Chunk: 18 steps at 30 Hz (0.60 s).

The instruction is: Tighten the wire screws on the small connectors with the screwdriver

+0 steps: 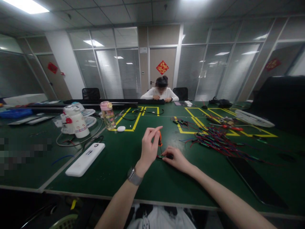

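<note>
My left hand (149, 147) is raised over the green table (124, 165), its fingers pinched round a small orange-handled tool (160, 138) that points down. The tool's tip meets a small green circuit part (161, 156) lying on the table. My right hand (175, 158) rests on the table beside it, fingers closed on that part, pressing it down. A watch sits on my left wrist.
A pile of wired parts with red and blue leads (214, 140) lies to the right. A black tablet (256, 183) lies at the near right, a white power strip (85, 159) at the left, bottles (107, 115) behind it. Another person (160, 92) sits at the far side.
</note>
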### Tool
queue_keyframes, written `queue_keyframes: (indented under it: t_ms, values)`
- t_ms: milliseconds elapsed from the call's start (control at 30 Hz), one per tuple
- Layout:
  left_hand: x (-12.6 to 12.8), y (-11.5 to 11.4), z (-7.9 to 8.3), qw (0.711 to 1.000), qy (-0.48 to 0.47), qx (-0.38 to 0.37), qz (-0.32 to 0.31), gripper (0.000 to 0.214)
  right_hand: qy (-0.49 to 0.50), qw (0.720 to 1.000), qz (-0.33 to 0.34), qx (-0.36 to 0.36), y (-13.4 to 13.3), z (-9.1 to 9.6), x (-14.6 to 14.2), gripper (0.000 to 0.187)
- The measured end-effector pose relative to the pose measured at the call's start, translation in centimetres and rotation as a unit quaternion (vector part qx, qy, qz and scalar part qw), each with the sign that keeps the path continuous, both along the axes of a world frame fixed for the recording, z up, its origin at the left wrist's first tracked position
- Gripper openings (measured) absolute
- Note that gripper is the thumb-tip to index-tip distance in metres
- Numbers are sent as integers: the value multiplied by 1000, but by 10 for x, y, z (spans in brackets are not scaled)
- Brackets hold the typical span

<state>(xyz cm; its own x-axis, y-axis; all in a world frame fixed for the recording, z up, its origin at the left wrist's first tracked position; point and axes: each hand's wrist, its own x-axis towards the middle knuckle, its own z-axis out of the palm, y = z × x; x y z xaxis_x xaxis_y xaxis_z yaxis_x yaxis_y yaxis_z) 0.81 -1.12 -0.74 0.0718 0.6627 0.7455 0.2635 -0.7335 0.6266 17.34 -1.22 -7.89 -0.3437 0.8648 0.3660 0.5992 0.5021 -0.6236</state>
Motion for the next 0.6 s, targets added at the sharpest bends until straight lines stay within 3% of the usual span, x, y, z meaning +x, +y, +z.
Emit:
queue_keyframes:
  t_ms: [200, 400, 600]
  values:
    - [1, 2, -1, 998, -2, -1, -67, 35, -1, 1000, 8, 1, -1, 1, 0, 9]
    - [-1, 2, 1, 999, 6, 31, 21, 21, 0, 1000, 6, 0, 1, -2, 1, 10]
    - [1, 1, 0, 999, 12, 4, -51, 34, 0, 1000, 13, 4, 1, 0, 1, 9]
